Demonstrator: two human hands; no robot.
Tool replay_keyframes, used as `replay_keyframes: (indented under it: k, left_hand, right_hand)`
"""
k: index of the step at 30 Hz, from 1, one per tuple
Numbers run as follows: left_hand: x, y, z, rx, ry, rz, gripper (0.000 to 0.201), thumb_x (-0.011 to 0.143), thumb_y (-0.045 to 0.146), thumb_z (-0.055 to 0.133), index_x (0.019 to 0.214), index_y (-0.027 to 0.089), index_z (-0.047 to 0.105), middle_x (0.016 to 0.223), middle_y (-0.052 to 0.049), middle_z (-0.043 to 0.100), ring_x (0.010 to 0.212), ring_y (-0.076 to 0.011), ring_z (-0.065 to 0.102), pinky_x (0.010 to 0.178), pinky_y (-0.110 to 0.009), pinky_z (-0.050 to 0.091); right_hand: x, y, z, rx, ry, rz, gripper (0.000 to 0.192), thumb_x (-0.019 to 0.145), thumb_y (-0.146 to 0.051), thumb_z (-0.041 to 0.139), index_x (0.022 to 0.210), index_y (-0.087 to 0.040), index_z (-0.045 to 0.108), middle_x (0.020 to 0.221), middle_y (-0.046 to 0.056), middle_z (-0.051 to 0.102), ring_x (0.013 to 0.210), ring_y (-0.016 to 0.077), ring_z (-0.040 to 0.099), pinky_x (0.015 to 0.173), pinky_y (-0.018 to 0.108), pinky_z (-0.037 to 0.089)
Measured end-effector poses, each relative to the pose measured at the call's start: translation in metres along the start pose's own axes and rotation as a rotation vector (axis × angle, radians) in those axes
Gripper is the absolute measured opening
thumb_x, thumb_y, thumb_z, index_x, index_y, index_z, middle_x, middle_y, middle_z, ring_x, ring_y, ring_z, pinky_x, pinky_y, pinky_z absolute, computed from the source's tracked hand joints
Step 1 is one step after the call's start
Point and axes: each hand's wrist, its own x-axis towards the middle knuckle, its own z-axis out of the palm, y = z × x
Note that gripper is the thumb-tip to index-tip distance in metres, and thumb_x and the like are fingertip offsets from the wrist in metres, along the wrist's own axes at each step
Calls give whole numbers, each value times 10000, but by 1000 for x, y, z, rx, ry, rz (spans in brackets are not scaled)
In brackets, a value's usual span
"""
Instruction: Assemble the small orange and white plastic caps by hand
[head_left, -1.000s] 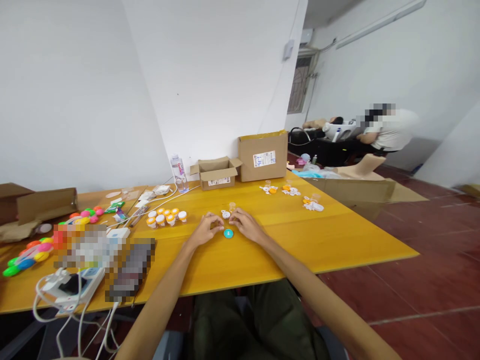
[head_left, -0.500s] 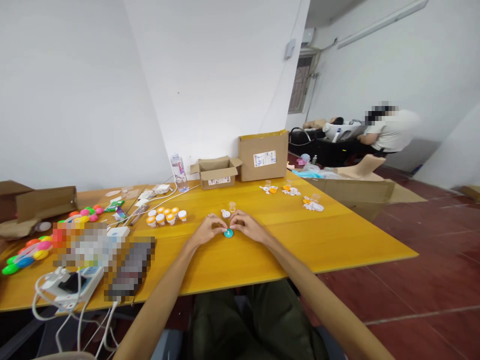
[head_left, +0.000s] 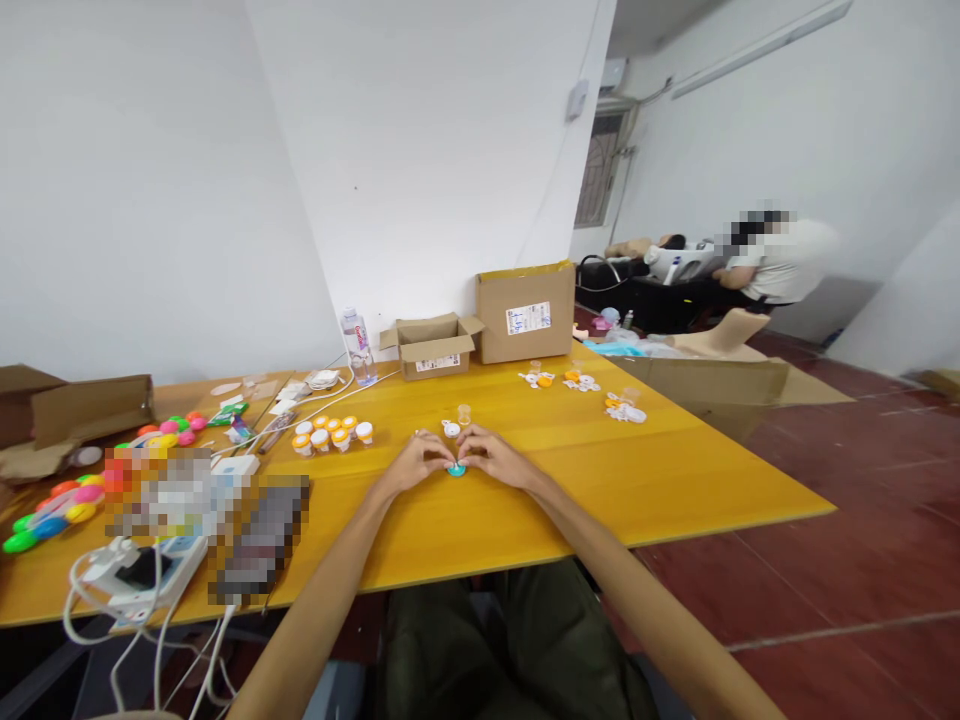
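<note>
Both hands meet over the teal disc (head_left: pixel 456 469) at table (head_left: pixel 675 480) centre. Left hand (head_left: pixel 412 462) at its 9 o'clock, right hand (head_left: pixel 499 458) at 3, fingertips pinched in on the disc (actual grip unclear). Advice: press evenly from 2 sides, keep it flat.

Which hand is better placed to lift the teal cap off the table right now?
Right, marginally. Both hands meet over the teal cap, but the right hand has fingertips at its edge; the left hand pinches something small just above.
</note>
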Motion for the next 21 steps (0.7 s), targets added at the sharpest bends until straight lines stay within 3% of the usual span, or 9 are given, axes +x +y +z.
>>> replay_keyframes:
  k: [21]
  left_hand:
    - [-1,-5,1,49,-13,-24,162,844,349,645,805,251,769,798,-35,684,824,-180,556,884,-342,395]
  right_hand:
    - [-1,0,0,-63,-41,-27,85,856,-214,626,805,-206,693,1009,56,591,975,197,581,922,357,445]
